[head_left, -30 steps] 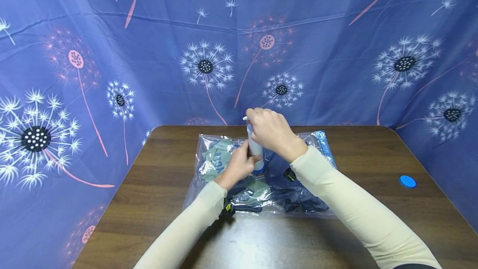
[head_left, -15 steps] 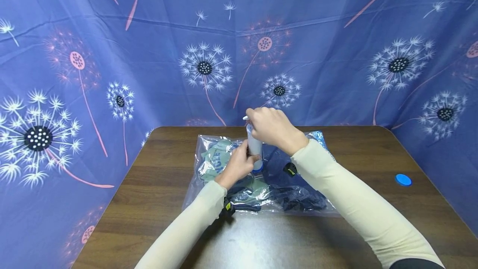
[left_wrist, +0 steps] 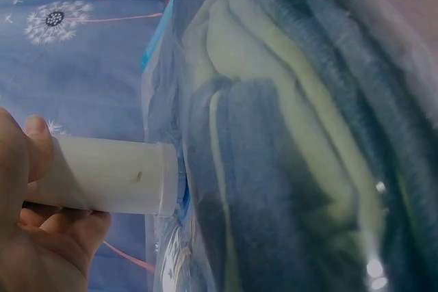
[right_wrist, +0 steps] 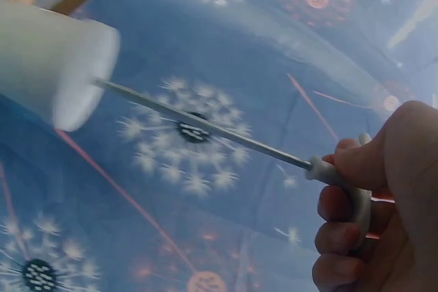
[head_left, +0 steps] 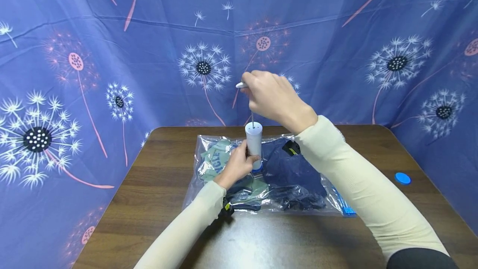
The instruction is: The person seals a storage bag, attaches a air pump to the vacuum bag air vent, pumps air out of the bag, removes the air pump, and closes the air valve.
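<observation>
A white hand pump (head_left: 254, 141) stands upright on a clear plastic vacuum bag (head_left: 295, 173) of folded green and dark blue clothes. My left hand (head_left: 239, 163) grips the pump's barrel low down, fingers and thumb round it. In the left wrist view the barrel (left_wrist: 113, 174) meets a blue valve ring (left_wrist: 183, 181) on the bag. My right hand (head_left: 278, 99) holds the pump's white handle (head_left: 240, 85) well above the barrel. Between them, a long thin metal rod (right_wrist: 205, 128) shows, its lower end inside the barrel's top.
A blue round cap (head_left: 403, 178) lies on the wooden table (head_left: 149, 190) at the right. Blue dandelion-patterned cloth (head_left: 157, 61) hangs behind and at both sides. The bag's blue edge strip (head_left: 346, 207) shows by the right forearm.
My right hand has risen with the handle from the barrel's top, drawing the metal rod out. My left hand stays on the barrel.
</observation>
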Demonstrator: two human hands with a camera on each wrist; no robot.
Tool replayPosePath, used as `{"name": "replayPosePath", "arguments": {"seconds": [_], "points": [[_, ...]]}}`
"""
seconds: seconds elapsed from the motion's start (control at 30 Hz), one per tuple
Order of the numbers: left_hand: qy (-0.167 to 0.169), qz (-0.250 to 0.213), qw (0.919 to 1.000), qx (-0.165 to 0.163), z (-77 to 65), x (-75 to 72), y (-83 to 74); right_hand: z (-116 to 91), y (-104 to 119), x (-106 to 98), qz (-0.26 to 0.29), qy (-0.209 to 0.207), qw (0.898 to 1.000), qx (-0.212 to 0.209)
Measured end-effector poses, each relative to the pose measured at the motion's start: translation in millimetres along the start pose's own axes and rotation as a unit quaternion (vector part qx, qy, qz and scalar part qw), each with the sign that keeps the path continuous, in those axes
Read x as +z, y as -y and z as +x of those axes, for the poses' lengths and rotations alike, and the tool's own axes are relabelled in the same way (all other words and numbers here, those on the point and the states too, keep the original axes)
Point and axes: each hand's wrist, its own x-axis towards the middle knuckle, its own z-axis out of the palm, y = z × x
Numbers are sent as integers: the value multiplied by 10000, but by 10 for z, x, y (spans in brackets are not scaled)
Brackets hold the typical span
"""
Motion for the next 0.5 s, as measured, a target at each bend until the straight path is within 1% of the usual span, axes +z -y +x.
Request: {"name": "replayPosePath", "arguments": {"seconds": [0.1, 0.17, 0.2, 0.27, 0.33, 0.5], "points": [[26, 9, 10000, -12, 1, -2, -9, 34, 8, -78, -48, -196, 9998, 17], [7, 46, 10000, 11, 2, -1, -9, 22, 1, -62, -40, -190, 9998, 12], [4, 55, 10000, 16, 5, 1, -8, 13, -6, -32, -35, -125, 9999, 17], [15, 25, 10000, 19, 8, -2, -4, -11, -14, 52, -13, 79, 10000, 24], [32, -1, 10000, -2, 10, -10, -1, -36, -14, 148, -1, 376, 9993, 26], [54, 77, 10000, 24, 16, -21, 16, -108, -8, 356, -38, 1229, 9923, 108]]}}
